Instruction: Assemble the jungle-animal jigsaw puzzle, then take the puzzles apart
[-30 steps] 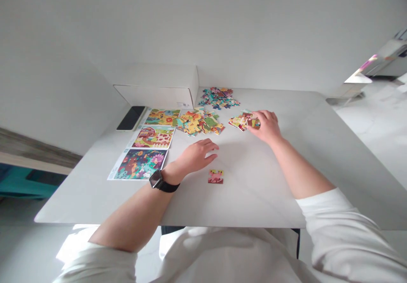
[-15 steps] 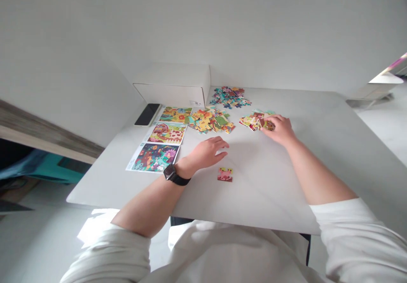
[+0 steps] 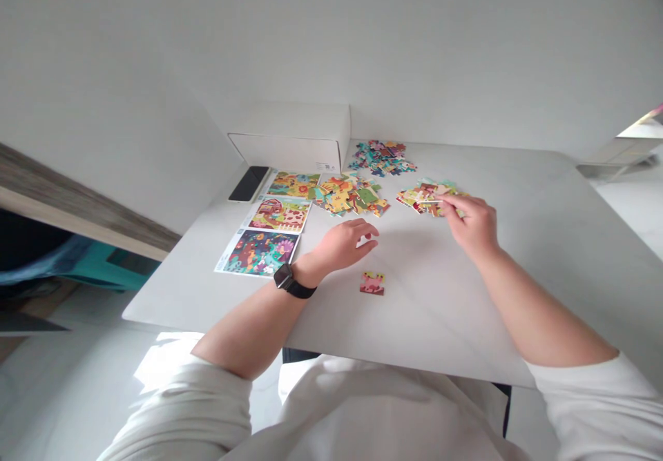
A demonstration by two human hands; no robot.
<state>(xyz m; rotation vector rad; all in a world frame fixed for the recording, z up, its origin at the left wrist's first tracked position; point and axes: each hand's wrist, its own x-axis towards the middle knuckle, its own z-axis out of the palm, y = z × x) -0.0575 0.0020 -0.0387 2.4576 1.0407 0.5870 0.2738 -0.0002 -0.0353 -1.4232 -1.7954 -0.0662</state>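
Observation:
My right hand [image 3: 471, 223] pinches a puzzle piece [image 3: 431, 201], seen nearly edge-on, over the right-hand pile of puzzle pieces [image 3: 414, 202]. Fingers loosely curved and apart, my left hand [image 3: 348, 243] holds nothing above the table, close to the yellow-green pile of pieces [image 3: 344, 195]. A pair of joined-looking or single pink and yellow puzzle piece [image 3: 372, 283] lies flat in front of me, just right of my left wrist; I cannot tell whether it is one piece or more.
Three picture sheets [image 3: 262, 252] lie in a column at the left. Behind them are a phone [image 3: 249, 183] and a white box [image 3: 290, 150] against the wall. A blue-toned pile of pieces [image 3: 383, 157] sits at the back. The table's [image 3: 414, 337] front edge is near my body.
My right hand has drawn slightly right and up from the pile, with a puzzle piece now showing in its fingers. My left hand keeps its pose; the whole view has shifted a little.

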